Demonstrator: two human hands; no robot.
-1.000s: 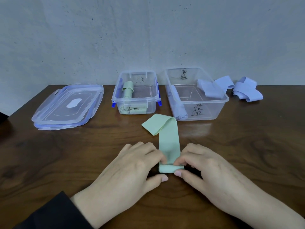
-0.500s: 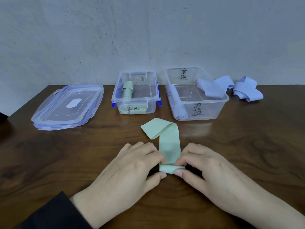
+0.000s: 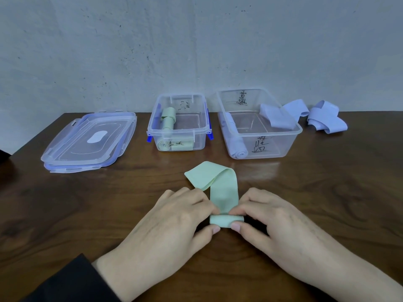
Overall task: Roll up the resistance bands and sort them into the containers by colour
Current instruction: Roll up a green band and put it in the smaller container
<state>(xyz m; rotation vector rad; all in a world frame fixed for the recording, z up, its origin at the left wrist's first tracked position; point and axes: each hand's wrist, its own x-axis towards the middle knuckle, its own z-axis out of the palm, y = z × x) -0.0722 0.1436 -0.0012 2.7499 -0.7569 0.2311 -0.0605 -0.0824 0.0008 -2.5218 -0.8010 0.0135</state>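
Since a second ago the near end of the green band (image 3: 223,192) has been turned over into a short, thicker roll, and the fingertips of both hands sit a little farther up the strip. The left hand (image 3: 174,219) and right hand (image 3: 272,223) lie palm-down on the wooden table (image 3: 87,214), fingers curled, each pinching one end of the roll between thumb and forefinger. The band is smooth, matte and flat, its long axis running away from the person toward the containers, with the far end folded back to the left. Behind it stands a small clear container (image 3: 178,125) with blue clips holding green rolls; to its right a larger clear container (image 3: 259,125) holds a purple roll, with a loose purple band draped over its rim. More purple bands (image 3: 327,118) lie crumpled beside it. Two stacked clear lids (image 3: 91,142) rest at the left.
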